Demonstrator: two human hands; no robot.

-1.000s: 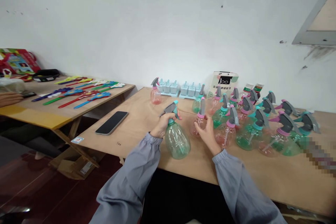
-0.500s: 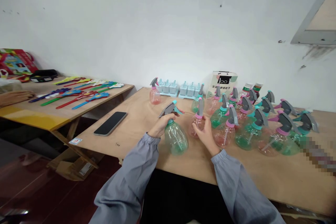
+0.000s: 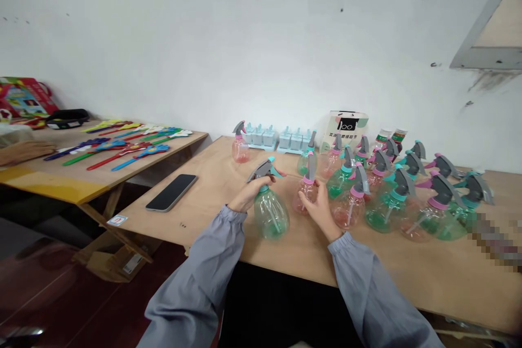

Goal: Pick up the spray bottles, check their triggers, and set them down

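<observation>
My left hand (image 3: 249, 193) is closed around the neck of a green spray bottle (image 3: 271, 216), just under its grey and turquoise trigger head. That bottle is slightly tilted, near the table's front edge. A pink spray bottle (image 3: 305, 194) stands to its right, with my right hand (image 3: 319, 204) wrapped around its body from the right. Both bottles are see-through, with a dip tube visible in the green one. Right of my right hand stand several more pink and green spray bottles (image 3: 383, 212), close together. One more pink spray bottle (image 3: 240, 149) is by itself at the back left.
A phone (image 3: 172, 192) lies on the wooden table (image 3: 220, 239) at left. Behind are light-blue ice-pop moulds (image 3: 261, 136) and a white box (image 3: 345, 130). The neighbouring table holds colourful hand-shaped clappers (image 3: 118, 147); another person's hand (image 3: 26, 152) rests there.
The green spray bottle in my left hand has shifted very slightly left and stands a little more upright. My right hand and the pink bottle look the same.
</observation>
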